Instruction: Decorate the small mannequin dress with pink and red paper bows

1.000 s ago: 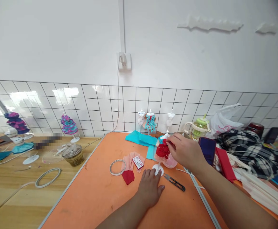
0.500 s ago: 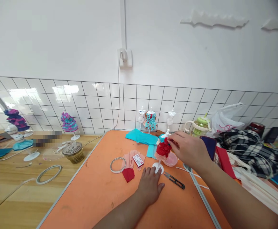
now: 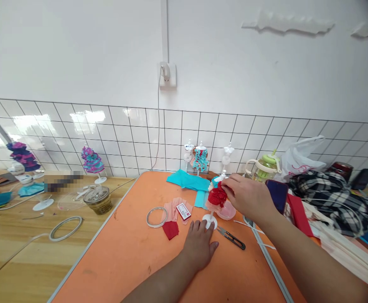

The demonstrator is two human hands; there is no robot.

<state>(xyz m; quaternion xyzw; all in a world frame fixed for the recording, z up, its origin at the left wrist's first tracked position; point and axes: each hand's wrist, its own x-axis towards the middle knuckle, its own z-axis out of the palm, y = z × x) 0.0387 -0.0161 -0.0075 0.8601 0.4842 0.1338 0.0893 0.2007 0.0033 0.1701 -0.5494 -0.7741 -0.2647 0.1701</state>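
A small white dress-form mannequin [image 3: 223, 174] stands upright on the orange table, wearing a dress of gathered red fabric [image 3: 217, 198] with a pale pink layer below and blue at the top. My left hand [image 3: 198, 246] lies palm down, fingers stretched out, their tips touching the round white base [image 3: 209, 221]. At the red fabric's upper right, my right hand [image 3: 247, 194] has its fingers pinched together; its fingertips partly cover the dress. Thread snips [image 3: 232, 239] lie just right of the base. A pink dish [image 3: 227, 211] sits behind the mannequin, partly hidden.
Left of my hands lie a hoop [image 3: 156, 217], a small white-and-red box [image 3: 183, 211], a red cloth piece [image 3: 170, 230] and blue fabric [image 3: 187, 181]. Other small mannequins [image 3: 200, 160] stand by the tiled wall. A phone [image 3: 277, 195], a green-lidded bottle [image 3: 267, 166] and checked cloth [image 3: 326, 198] crowd the right.
The view has shifted slightly. My right fingers have shifted a little at the red fabric, and my left hand remains at the base.
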